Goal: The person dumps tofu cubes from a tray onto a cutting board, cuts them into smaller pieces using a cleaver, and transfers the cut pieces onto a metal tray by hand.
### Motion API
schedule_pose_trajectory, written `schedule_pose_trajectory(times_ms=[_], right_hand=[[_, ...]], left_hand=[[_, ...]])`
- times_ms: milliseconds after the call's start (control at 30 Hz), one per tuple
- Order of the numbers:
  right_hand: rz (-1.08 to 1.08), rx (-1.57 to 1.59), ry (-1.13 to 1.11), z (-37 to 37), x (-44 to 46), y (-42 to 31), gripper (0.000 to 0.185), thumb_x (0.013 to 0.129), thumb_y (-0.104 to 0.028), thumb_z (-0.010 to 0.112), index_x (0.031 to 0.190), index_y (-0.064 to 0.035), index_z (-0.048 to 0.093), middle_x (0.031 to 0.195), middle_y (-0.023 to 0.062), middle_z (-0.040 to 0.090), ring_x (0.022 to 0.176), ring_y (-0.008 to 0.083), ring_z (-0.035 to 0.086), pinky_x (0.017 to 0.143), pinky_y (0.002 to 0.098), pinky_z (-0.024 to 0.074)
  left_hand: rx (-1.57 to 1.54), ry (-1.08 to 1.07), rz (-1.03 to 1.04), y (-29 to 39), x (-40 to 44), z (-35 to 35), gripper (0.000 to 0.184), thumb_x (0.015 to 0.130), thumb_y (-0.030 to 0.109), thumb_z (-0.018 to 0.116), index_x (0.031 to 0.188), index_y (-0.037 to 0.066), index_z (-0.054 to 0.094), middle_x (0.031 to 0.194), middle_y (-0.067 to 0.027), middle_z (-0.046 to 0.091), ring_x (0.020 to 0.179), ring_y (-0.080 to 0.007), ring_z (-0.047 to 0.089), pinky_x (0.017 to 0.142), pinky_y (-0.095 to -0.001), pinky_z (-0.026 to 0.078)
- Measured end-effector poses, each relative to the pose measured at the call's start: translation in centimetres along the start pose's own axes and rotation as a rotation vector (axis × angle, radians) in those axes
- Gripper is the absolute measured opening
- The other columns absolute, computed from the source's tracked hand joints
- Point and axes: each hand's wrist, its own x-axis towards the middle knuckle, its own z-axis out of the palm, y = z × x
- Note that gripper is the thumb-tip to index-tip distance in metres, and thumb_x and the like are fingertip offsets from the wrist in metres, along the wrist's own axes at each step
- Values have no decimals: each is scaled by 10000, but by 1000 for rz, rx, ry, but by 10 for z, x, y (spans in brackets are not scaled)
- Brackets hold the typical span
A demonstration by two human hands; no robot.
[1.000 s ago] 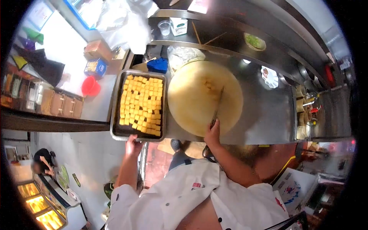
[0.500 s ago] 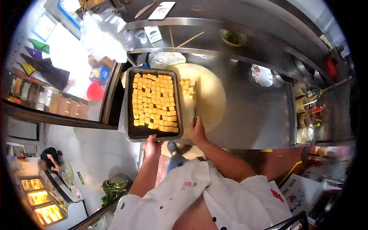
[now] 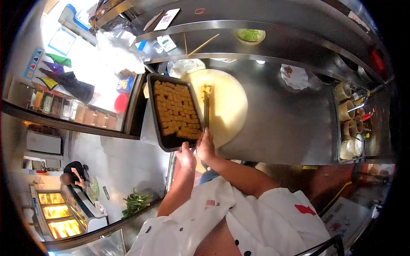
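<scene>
My side of the room: the left hand [image 3: 186,158] grips the near rim of a dark rectangular tray [image 3: 171,139] packed with tan cubes [image 3: 177,106], the right hand [image 3: 206,147] a knife [image 3: 206,112]. Just beside, a smooth round board [image 3: 232,102] rests on the steel desk [image 3: 294,123]. Beyond, a shelf [image 3: 294,48] bears a bowl [image 3: 251,41] of greens [image 3: 250,34].

Part of the round board [image 3: 230,102] is covered by the tray [image 3: 168,141], the handle of the knife [image 3: 206,110] is mostly hidden by the right hand [image 3: 206,147], and the print on the white carton [image 3: 166,43] cannot be read.
</scene>
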Motion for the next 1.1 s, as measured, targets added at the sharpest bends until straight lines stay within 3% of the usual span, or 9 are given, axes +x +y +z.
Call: schedule_pose_trajectory(times_ms=[167, 467, 533, 600, 800, 867, 933, 1033, 1100], right_hand=[[104, -62, -32, -2, 6, -18, 560, 966, -108, 592, 1476, 27, 406, 1283, 287, 555, 1133, 464, 596, 965, 494, 503], [-55, 6, 108, 9, 6, -13, 557, 946, -98, 601, 1458, 34, 426, 1198, 282, 582, 1077, 451, 608, 912, 497, 514], [-44, -6, 45, 8, 12, -8, 553, 953, -104, 601, 1460, 30, 427, 1227, 295, 568, 1076, 467, 600, 910, 509, 509], [-60, -29, 103, 13, 6, -5, 543, 965, -120, 589, 1461, 29, 427, 1227, 303, 567, 1081, 477, 595, 913, 520, 504], [-108, -36, 152, 11, 5, -4, 518, 1007, -180, 535, 1468, 30, 427, 1232, 324, 571, 1100, 495, 588, 927, 534, 494], [-71, -41, 124, 5, 11, -16, 520, 1013, -192, 527, 1472, 31, 426, 1232, 325, 574, 1104, 493, 589, 931, 530, 495], [24, -21, 47, -3, 7, -19, 539, 1007, -197, 542, 1479, 31, 420, 1273, 324, 568, 1127, 482, 590, 938, 511, 501], [-101, 13, 118, 5, 13, -3, 548, 996, -188, 558, 1479, 31, 419, 1288, 304, 585, 1141, 476, 594, 948, 500, 503], [-156, 33, 180, 6, 22, 2, 547, 991, -177, 561, 1477, 32, 421, 1266, 296, 601, 1133, 474, 599, 948, 499, 503]], left_hand=[[116, 25, 16, -7, 11, -7, 432, 927, -22, 545, 1353, -61, 486, 1277, -180, 623, 1099, -270, 642, 924, -370, 555], [52, 13, 12, 7, 13, -1, 466, 976, 15, 532, 1423, -14, 406, 1328, -210, 589, 1145, -324, 644, 975, -436, 573], [103, 22, 236, -13, 23, -2, 469, 968, -5, 524, 1421, -10, 406, 1325, -205, 588, 1151, -329, 642, 980, -430, 568], [0, -12, 4, 15, 13, 6, 493, 951, -40, 520, 1422, -3, 381, 1348, -208, 563, 1183, -338, 617, 1020, -416, 539], [2, 11, 89, 15, 5, 14, 501, 941, -17, 531, 1417, -14, 376, 1328, -206, 573, 1213, -312, 597, 1046, -414, 507], [90, -1, 283, 1, 16, 13, 500, 942, 3, 543, 1408, -47, 367, 1339, -214, 568, 1209, -292, 603, 1036, -399, 507], [112, -12, 329, -10, 18, 7, 473, 950, 14, 549, 1384, -78, 384, 1315, -221, 591, 1149, -281, 628, 984, -392, 534], [206, 140, 242, 17, -4, 27, 280, 951, 49, 580, 1172, -119, 541, 1055, -193, 689, 961, -261, 669, 859, -392, 559], [230, 122, 241, 14, -1, 23, 256, 947, 53, 585, 1133, -121, 552, 1034, -194, 690, 953, -259, 673, 853, -385, 559]])
